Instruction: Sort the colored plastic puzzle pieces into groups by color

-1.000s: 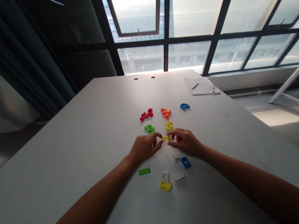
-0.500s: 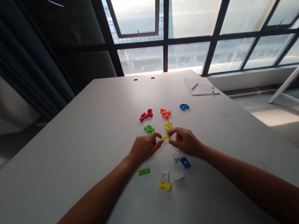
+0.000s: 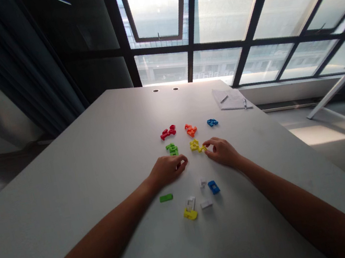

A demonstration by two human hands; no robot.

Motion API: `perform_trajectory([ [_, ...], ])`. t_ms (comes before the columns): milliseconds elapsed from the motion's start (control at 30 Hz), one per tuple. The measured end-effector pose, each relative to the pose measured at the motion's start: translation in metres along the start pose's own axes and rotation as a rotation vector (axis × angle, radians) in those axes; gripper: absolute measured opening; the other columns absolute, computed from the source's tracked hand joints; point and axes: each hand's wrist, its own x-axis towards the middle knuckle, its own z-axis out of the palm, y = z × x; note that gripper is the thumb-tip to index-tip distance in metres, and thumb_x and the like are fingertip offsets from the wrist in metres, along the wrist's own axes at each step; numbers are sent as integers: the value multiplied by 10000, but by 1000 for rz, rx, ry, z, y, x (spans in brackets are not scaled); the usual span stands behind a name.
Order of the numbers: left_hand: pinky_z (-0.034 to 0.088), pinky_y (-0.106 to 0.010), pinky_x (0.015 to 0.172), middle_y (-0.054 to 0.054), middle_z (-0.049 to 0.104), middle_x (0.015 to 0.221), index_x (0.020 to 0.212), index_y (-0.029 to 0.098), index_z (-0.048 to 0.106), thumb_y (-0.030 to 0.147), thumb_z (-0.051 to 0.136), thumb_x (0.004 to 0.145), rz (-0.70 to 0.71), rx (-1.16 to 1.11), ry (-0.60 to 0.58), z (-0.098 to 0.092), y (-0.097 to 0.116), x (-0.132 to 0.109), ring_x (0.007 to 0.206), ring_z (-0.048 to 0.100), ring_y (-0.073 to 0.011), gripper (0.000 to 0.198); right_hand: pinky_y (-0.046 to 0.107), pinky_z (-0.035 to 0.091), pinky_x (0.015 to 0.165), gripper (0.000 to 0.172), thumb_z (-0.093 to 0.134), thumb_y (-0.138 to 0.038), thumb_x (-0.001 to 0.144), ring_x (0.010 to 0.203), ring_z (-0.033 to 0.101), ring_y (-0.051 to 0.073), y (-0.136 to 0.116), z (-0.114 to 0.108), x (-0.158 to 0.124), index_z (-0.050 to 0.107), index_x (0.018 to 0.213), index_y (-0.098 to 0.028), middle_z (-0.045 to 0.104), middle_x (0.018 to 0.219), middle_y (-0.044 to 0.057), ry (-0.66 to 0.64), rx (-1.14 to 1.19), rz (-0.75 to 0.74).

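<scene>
My right hand (image 3: 221, 152) pinches a small yellow plastic piece (image 3: 201, 148) at its fingertips, right beside a yellow assembled cluster (image 3: 194, 145). My left hand (image 3: 168, 169) rests on the table with its fingers curled together and nothing in them. It lies just below a green cluster of pieces (image 3: 172, 149). Further up sit a red cluster (image 3: 168, 133), an orange cluster (image 3: 191, 130) and a blue cluster (image 3: 212, 122). Nearer me lie loose flat pieces: green (image 3: 166, 197), blue (image 3: 214, 187), white (image 3: 206, 203) and yellow (image 3: 190, 214).
The pieces lie on a large pale grey table (image 3: 98, 160) with a far edge and several small holes. Papers with a pen (image 3: 229, 99) lie at the far right corner. Tall windows stand beyond it, and a white table frame (image 3: 336, 93) stands at right.
My hands have parted. The right hand has moved up and right with the yellow piece, placing it against the yellow cluster. The left hand has let go and drawn back slightly.
</scene>
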Motion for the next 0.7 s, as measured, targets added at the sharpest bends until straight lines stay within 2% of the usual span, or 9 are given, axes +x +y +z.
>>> perform_trajectory([
  [133, 392, -243, 625, 12, 745, 785, 1035, 254, 728, 301, 547, 968, -3, 0, -1, 0, 0, 0, 643, 646, -133, 199, 286, 491, 708, 347, 677, -266, 881, 665, 620, 141, 1, 7, 0, 672, 1226, -230, 744, 1060, 43, 26, -49, 16],
  [433, 400, -246, 626, 19, 741, 791, 1039, 260, 728, 285, 550, 962, 10, -2, -1, 1, -2, 0, 652, 648, -128, 195, 278, 508, 698, 352, 659, -261, 897, 690, 655, 150, -5, 8, -4, 646, 1247, -238, 765, 1050, 38, 28, -27, 3],
  [567, 412, -242, 626, 13, 743, 793, 1041, 251, 731, 281, 546, 961, 13, -12, -8, -1, -1, 0, 643, 646, -124, 203, 280, 519, 697, 378, 644, -205, 880, 644, 645, 145, -5, 10, -4, 641, 1257, -232, 778, 1037, 38, 46, 13, -4],
  [633, 416, -242, 630, 13, 743, 795, 1043, 254, 733, 287, 543, 964, 18, -19, -13, -1, -1, 0, 644, 646, -124, 208, 283, 524, 701, 375, 621, -166, 872, 625, 637, 141, -8, 9, -4, 648, 1241, -224, 779, 1031, 39, 96, 54, -9],
  [700, 419, -243, 634, 16, 742, 796, 1047, 261, 734, 291, 537, 968, 23, -25, -18, -1, -1, 0, 648, 647, -126, 214, 290, 526, 716, 300, 603, -157, 873, 641, 635, 146, -14, 4, -3, 685, 1156, -213, 774, 1006, 48, 184, 80, -28],
])
